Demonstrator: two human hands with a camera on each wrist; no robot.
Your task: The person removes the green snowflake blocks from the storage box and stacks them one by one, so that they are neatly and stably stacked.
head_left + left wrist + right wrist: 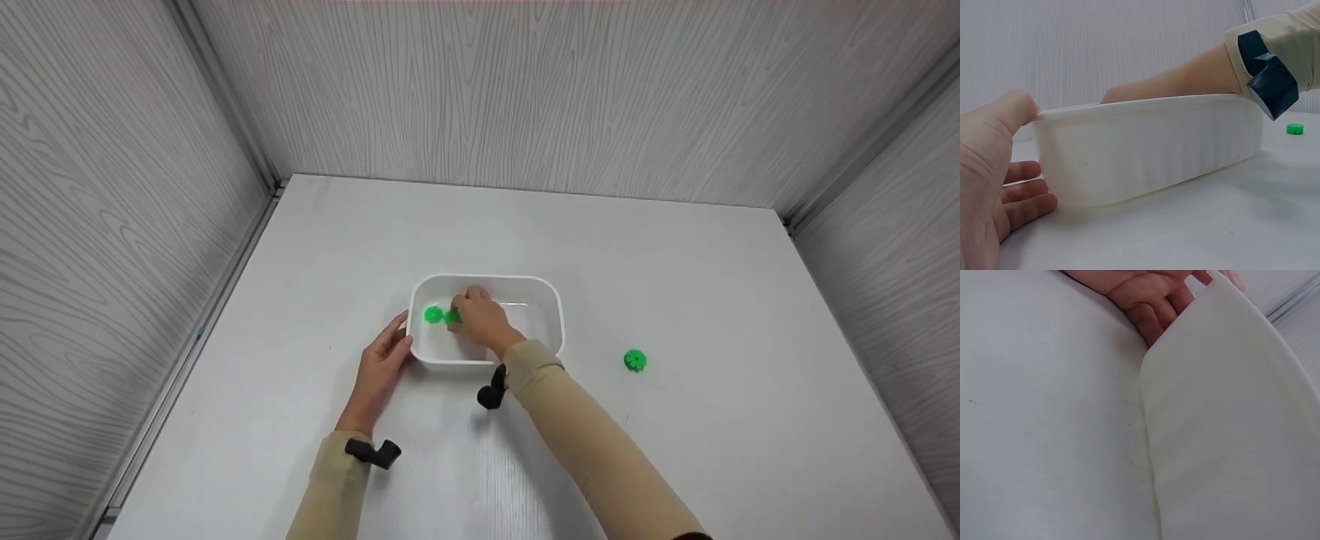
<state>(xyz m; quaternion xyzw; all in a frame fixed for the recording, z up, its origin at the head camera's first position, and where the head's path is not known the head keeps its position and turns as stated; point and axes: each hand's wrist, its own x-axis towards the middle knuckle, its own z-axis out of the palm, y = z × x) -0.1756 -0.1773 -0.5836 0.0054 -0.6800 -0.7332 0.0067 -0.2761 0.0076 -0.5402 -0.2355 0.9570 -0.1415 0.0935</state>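
A white rectangular plastic box (525, 360) stands on the table. Inside it lies a green gear-shaped disc (433, 314) near the left end. Beside that disc, my right hand (480, 321) reaches into the box and pinches a second green gear-shaped disc (451, 317), partly hidden by the fingers. My left hand (381, 369) rests against the box's left end from outside. In the left wrist view, the thumb of the left hand (988, 163) touches the rim corner and the other fingers lie relaxed by the wall. The box wall hides the right fingers there.
A third green gear-shaped disc (635, 360) lies on the white table (712, 300) to the right of the box. Grey wood-grain panels (525, 97) enclose the table at the back and on both sides.
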